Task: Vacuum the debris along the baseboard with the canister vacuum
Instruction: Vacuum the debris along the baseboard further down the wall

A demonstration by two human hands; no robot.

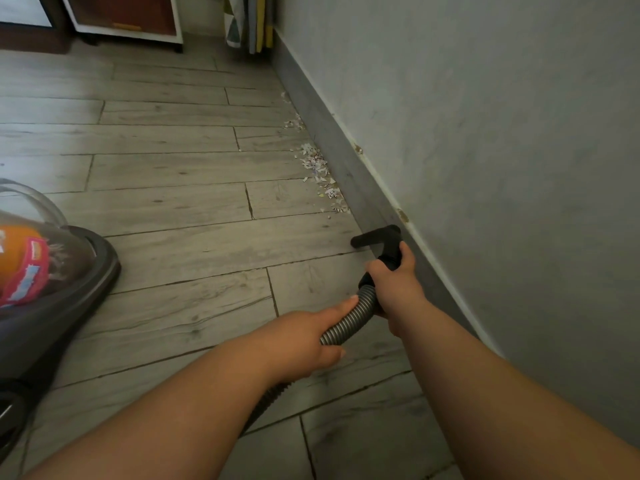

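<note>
Person's right hand [394, 284] gripping black nozzle [375, 235] beside the baseboard [346, 164], left hand [310, 337] curled round ribbed hose [351, 318], paper debris [320, 168] farther along, canister vacuum [52, 271] cut off at left edge.

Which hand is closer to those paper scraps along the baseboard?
The right hand, gripping the black nozzle just short of the paper scraps. The left hand holds the ribbed hose farther back, behind the right.

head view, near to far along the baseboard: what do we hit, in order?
left hand gripping hose → right hand gripping nozzle → paper debris → patterned fabric in the far corner
</note>
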